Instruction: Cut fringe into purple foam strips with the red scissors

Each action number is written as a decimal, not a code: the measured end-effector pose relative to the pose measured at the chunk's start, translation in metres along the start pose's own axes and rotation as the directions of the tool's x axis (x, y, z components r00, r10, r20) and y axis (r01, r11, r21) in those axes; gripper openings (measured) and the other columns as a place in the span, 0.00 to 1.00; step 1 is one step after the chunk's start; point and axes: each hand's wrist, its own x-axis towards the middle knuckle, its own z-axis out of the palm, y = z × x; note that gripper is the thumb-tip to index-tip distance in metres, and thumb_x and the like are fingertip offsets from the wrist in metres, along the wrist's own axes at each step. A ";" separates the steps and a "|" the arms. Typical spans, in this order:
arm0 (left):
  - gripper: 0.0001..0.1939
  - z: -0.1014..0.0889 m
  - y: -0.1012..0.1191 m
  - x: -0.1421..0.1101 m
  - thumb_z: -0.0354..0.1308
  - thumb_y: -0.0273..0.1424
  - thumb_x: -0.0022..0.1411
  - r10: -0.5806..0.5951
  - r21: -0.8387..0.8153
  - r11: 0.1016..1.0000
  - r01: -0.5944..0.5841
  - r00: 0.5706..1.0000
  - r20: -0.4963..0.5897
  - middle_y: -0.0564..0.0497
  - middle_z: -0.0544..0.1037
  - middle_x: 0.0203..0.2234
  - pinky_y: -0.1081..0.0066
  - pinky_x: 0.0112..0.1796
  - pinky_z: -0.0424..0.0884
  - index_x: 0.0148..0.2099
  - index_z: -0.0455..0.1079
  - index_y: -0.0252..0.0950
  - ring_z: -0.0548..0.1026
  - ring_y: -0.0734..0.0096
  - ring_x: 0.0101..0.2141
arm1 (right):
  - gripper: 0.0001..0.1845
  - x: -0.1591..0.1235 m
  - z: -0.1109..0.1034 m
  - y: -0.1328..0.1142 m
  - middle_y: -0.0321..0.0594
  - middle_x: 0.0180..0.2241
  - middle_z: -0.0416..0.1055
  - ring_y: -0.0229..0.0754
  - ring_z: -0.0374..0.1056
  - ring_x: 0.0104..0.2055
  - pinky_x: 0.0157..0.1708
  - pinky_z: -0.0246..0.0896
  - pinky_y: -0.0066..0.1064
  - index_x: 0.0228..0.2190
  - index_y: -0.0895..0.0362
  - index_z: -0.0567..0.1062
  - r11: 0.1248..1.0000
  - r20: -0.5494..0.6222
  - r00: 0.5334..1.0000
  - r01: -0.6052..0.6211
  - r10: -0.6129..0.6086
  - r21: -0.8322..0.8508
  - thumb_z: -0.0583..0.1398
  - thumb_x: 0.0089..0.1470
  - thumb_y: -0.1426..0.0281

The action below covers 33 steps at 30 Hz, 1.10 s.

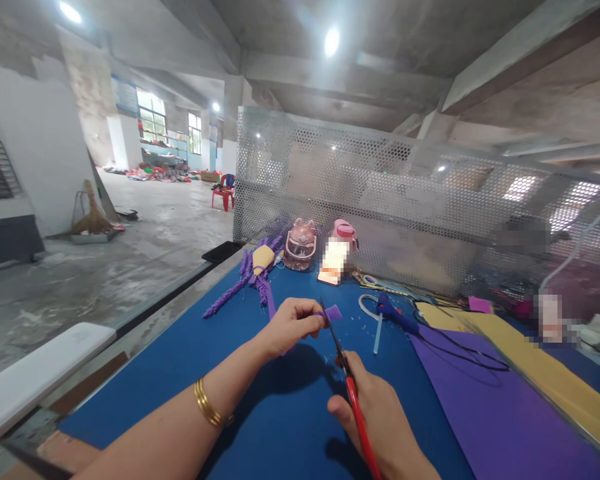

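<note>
My left hand [289, 327] pinches a narrow purple strip [334, 313], whose short end sticks out to the right past the fingertips. More purple shows behind and below that hand. In my right hand [386, 420] is a pair of scissors [357, 407] with red handles, the dark blades pointing up and away. The blades cross the strip close to my left fingertips; I cannot tell how far apart they are. Beyond my left hand lie purple flower-like stems [230, 290] with a yellow piece [263, 260] on them.
A blue glue gun [395, 315] with a cable and a white ring lies right of my hands. Purple sheet [485, 393] and yellow sheet [545, 373] cover the table's right side. A pink item [301, 245], a phone [334, 263] and a perforated metal screen [390, 180] stand behind.
</note>
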 end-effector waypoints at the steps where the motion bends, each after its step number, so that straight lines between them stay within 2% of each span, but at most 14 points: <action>1: 0.08 0.000 0.000 0.000 0.55 0.32 0.50 0.002 0.001 1.000 -0.002 1.000 0.003 0.56 0.67 0.15 0.78 0.22 0.54 0.26 0.68 0.31 0.61 0.80 0.19 | 0.39 0.000 0.000 0.000 0.31 0.14 0.62 0.42 0.61 0.14 0.16 0.47 0.27 0.37 0.58 0.63 1.000 -0.006 1.000 0.003 -0.003 -0.004 0.34 0.50 0.39; 19: 0.09 -0.002 0.001 -0.001 0.55 0.32 0.51 0.020 -0.010 1.000 -0.019 0.999 0.040 0.55 0.67 0.16 0.77 0.23 0.55 0.26 0.67 0.31 0.62 0.79 0.20 | 0.37 0.000 0.005 0.002 0.31 0.13 0.62 0.44 0.63 0.13 0.15 0.46 0.27 0.36 0.58 0.63 0.997 -0.037 0.999 0.005 -0.008 -0.073 0.34 0.51 0.41; 33: 0.09 -0.003 0.003 -0.001 0.56 0.34 0.50 0.001 0.005 1.000 -0.001 0.999 0.038 0.55 0.67 0.15 0.77 0.22 0.55 0.26 0.68 0.31 0.61 0.80 0.19 | 0.34 -0.002 0.004 0.004 0.30 0.13 0.62 0.42 0.61 0.12 0.14 0.45 0.27 0.34 0.57 0.64 0.998 -0.061 0.998 0.029 -0.032 -0.054 0.35 0.54 0.43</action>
